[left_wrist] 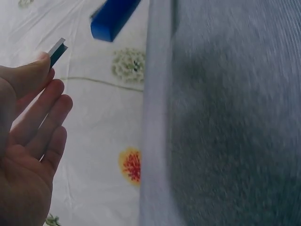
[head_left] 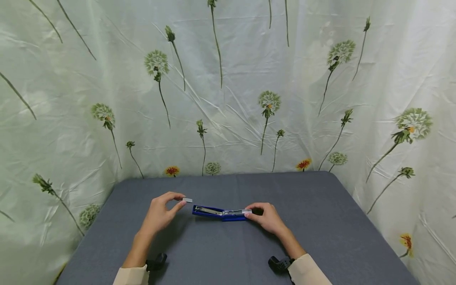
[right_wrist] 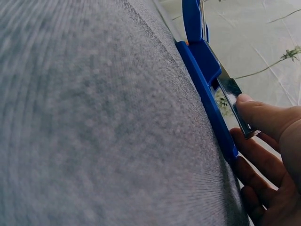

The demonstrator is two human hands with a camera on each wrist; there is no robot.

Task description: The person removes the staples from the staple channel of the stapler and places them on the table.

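Note:
A blue stapler (head_left: 235, 218), swung wide apart at its hinge, lies over the grey table with its metal magazine showing. My right hand (head_left: 268, 217) pinches the right end of it, the thumb on the metal magazine (right_wrist: 230, 92) in the right wrist view. To the left, my left hand (head_left: 164, 211) pinches a short strip of staples (head_left: 187, 200) between thumb and forefinger, off the stapler's left end. In the left wrist view the staple strip (left_wrist: 57, 52) shows its channel shape, and the other fingers are loosely bent below it.
The grey cloth-covered table (head_left: 221, 253) spreads under both hands. Behind it hangs a pale curtain (head_left: 235, 118) printed with dandelions. Black wrist devices sit at the left cuff (head_left: 156, 262) and the right cuff (head_left: 280, 264).

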